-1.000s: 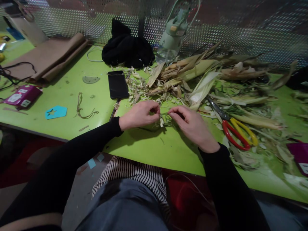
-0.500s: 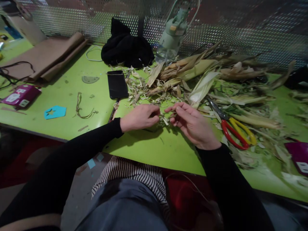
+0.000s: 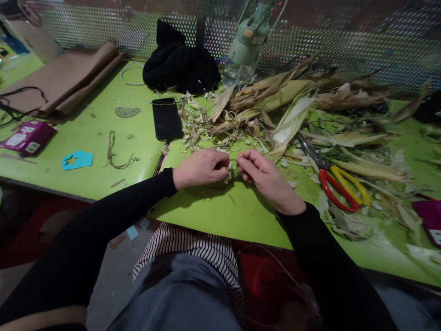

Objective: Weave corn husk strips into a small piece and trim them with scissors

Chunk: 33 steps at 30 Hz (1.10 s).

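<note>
Over the near part of the green table (image 3: 206,216), my left hand (image 3: 202,168) is closed, thumb against the curled fingers, on a small bundle of pale green corn husk strips (image 3: 233,173). The bundle pokes out toward my right hand (image 3: 267,179). That hand pinches thumb and forefinger together beside the strips; whatever is between the fingertips is too small to make out. Beyond both hands lie shredded husk scraps (image 3: 196,126) and a heap of dried corn husks (image 3: 275,99). Scissors (image 3: 339,184) with red and yellow handles rest to the right of my right hand.
A black phone (image 3: 167,118) lies beyond my left hand. Further left are a twisted cord (image 3: 112,154), a blue paper piece (image 3: 80,161), a protractor (image 3: 127,112) and a purple box (image 3: 29,137). A bottle (image 3: 246,48) and black cloth (image 3: 182,64) stand by the mesh panel (image 3: 113,27).
My right hand has moved slightly left, closer to my left hand, and its fingers have closed into a tighter pinch. My left hand stays nearly in place.
</note>
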Motion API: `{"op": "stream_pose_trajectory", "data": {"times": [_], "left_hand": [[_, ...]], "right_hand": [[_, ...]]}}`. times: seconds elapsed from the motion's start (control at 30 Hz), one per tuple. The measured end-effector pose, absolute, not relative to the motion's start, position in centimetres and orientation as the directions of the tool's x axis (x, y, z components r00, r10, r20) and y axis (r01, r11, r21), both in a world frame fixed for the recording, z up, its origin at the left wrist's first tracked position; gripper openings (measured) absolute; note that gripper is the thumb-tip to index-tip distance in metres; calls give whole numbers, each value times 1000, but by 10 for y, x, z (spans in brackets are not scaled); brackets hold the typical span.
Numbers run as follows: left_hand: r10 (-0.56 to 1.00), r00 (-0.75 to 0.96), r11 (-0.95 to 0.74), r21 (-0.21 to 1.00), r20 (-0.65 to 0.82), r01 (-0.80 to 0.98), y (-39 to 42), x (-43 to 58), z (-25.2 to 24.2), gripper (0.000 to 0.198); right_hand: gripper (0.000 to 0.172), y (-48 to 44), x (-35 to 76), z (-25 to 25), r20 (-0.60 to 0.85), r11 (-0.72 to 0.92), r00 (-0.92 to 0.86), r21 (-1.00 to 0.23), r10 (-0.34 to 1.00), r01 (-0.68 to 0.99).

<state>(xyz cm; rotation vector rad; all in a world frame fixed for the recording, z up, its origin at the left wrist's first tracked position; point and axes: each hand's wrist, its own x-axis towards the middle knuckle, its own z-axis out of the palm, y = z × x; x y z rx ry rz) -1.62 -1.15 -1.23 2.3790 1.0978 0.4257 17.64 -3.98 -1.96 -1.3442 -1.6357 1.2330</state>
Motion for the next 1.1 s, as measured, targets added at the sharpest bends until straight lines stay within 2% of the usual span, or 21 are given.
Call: {"op": "stream_pose_trajectory", "data": {"times": [0.17, 0.3, 0.47, 0.77, 1.1], "left_hand": [[784, 618, -545, 544, 60, 639, -11, -16, -13, 21], [791, 609, -536, 535, 48, 654, -10, -16, -14, 20], [788, 613, -539, 538, 51, 648, -11, -16, -14, 19], [787, 612, -543, 561, 80, 625, -12, -15, -16, 17], [791, 606, -554, 514, 81, 655, -13, -15, -16, 17]], "right_hand": [[18, -41, 179, -9, 24, 169, -277, -843, 960, 511], [27, -42, 183, -6, -30, 145, -285, -808, 958, 571], [30, -41, 181, -9, -18, 139, -249, -791, 968, 595], [25, -42, 177, -11, -34, 143, -264, -769, 964, 623], [18, -41, 175, -13, -52, 128, -266, -778, 962, 615]]}}
